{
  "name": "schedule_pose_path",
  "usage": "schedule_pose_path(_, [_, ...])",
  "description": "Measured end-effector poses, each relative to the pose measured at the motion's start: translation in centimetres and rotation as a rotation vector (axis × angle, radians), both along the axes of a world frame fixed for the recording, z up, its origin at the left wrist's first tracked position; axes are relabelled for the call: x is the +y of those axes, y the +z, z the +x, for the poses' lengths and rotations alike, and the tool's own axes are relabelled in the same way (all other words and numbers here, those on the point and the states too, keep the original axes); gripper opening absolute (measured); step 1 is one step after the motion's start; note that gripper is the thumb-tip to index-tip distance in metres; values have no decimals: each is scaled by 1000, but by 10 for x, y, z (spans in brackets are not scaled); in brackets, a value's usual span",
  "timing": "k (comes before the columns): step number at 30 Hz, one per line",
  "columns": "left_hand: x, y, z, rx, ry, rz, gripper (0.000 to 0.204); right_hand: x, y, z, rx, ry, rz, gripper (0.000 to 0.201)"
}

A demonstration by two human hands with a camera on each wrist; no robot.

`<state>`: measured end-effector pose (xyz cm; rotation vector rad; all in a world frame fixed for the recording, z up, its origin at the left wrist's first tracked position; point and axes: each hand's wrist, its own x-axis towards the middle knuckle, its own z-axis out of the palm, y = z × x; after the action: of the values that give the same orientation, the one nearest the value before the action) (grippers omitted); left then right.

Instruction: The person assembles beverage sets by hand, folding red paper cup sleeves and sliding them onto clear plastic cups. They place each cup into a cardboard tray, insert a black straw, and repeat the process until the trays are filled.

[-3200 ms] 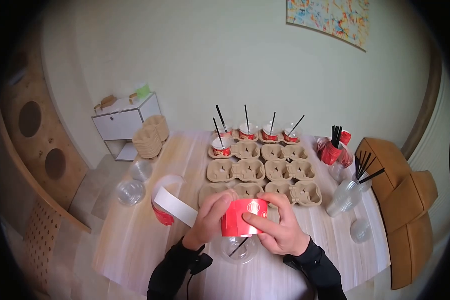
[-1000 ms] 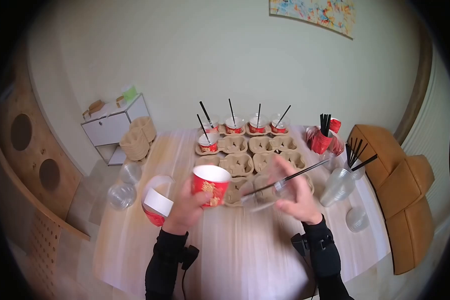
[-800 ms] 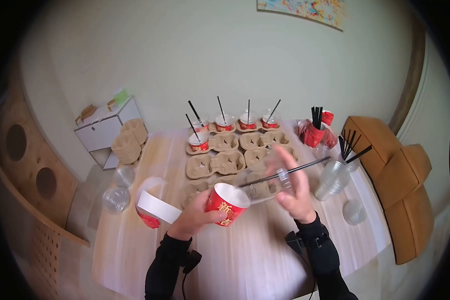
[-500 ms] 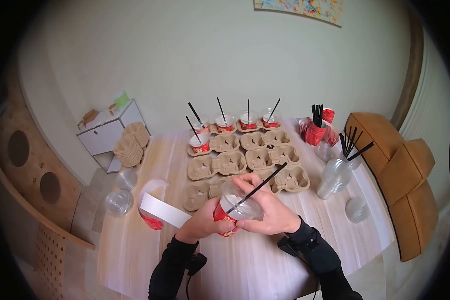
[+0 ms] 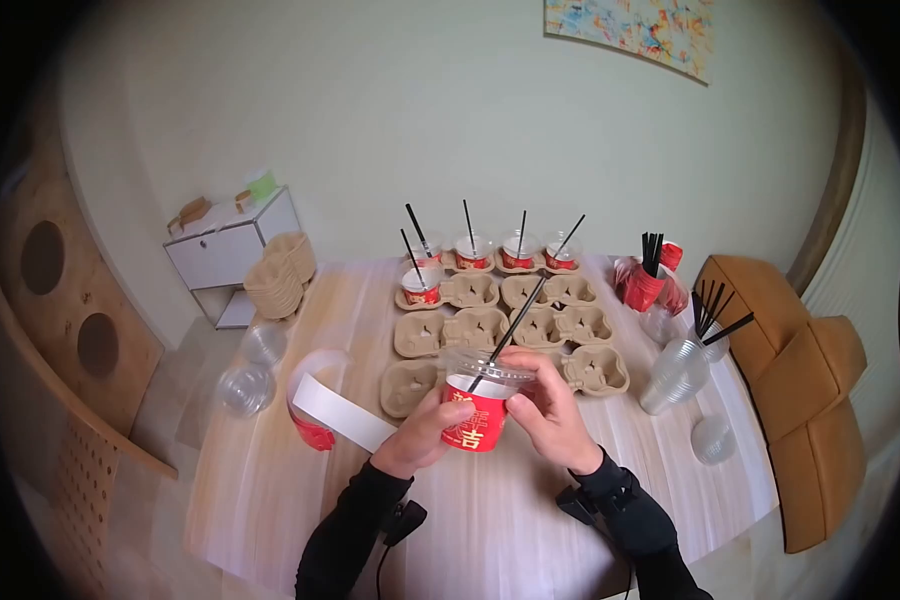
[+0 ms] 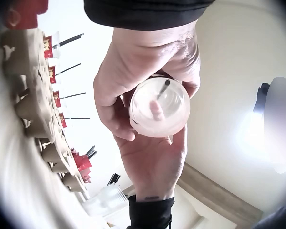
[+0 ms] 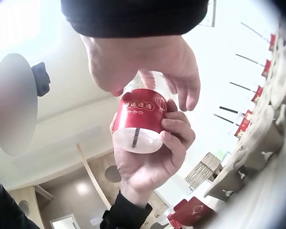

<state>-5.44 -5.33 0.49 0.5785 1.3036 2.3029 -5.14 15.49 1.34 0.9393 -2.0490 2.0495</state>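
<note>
Over the front of the table, both hands hold a clear plastic cup (image 5: 492, 372) with a black straw (image 5: 519, 322) leaning out of its top. A red paper sleeve (image 5: 476, 422) with gold lettering sits around the cup. My left hand (image 5: 419, 436) grips the sleeve from the left, thumb on its front. My right hand (image 5: 554, 424) holds the cup from the right, fingers behind its rim and thumb near the sleeve's edge. In the right wrist view, the cup's clear base (image 7: 138, 141) sticks out past the sleeve, and the straw shows through it.
Cardboard cup carriers (image 5: 450, 333) stand in rows behind the hands; several sleeved cups (image 5: 472, 256) with straws fill the back places. At left lie a white strip (image 5: 342, 413), a red sleeve (image 5: 314, 433) and clear lids (image 5: 246, 390). Stacked clear cups (image 5: 678, 374) and straws (image 5: 651, 254) stand right.
The left hand carried the red sleeve to the clear cup in the right hand, and the cup went into it. Since then the cup has tipped more upright, its lettering facing forward.
</note>
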Motion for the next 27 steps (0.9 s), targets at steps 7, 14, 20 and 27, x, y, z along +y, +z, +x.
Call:
schedule_pose_path(7, [6, 8, 5, 39, -22, -14, 59, -3, 20, 11, 136, 43, 16, 95])
schedule_pose_path(14, [-7, 23, 4, 444, 89, -106, 113, 7, 20, 6, 149, -26, 161, 108])
schedule_pose_path(20, [-17, 45, 15, 290, 59, -213, 129, 18, 26, 4, 138, 142, 72, 110])
schedule_pose_path(27, [-16, 32, 8, 449, 113, -201, 120, 26, 29, 2, 254, 122, 134, 108])
